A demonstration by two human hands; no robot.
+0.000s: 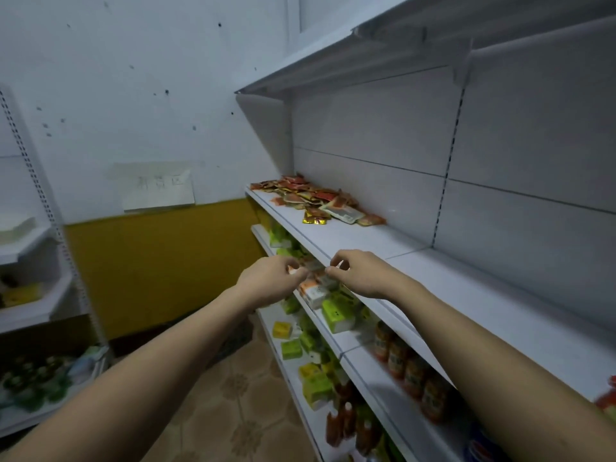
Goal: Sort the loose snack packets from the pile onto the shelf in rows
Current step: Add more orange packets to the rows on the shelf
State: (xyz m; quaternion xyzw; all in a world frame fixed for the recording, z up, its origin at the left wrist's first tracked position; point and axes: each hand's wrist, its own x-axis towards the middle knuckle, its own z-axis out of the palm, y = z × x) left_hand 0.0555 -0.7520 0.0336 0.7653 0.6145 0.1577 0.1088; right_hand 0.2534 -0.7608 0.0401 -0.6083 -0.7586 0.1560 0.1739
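Both bare forearms reach forward to the front edge of a white painted metal shelf (466, 295), and the two hands meet just in front of its lip. The left hand (270, 278) has its fingers (295, 273) curled, pinching one end of a small, flat snack packet (311, 265); the right hand (358, 273) pinches the other end between thumb and forefinger, its remaining fingers bent loosely above. The packet is blurred: pale with some orange is all that can be told.

Farther back on the same shelf, toward its left end against the smooth grey back panel, lies the pile of loose snack packets (310, 198): thin, crinkly foil sachets in red, orange and yellow, overlapping at odd angles. A larger flat pouch (345, 211) with a white face lies at the pile's near edge, and a gold-edged sachet (315, 217) lies just beside it.

On the shelf below, boxy green and white soft packs (336, 315) stand jumbled, with a row of round jars (396, 355) with orange labels to their right. The lowest shelf carries yellow-green cartons (315, 383) and red bottles (340, 421). The floor (240, 408) is beige patterned tile, and the wall (160, 261) carries a mustard-yellow lower band.
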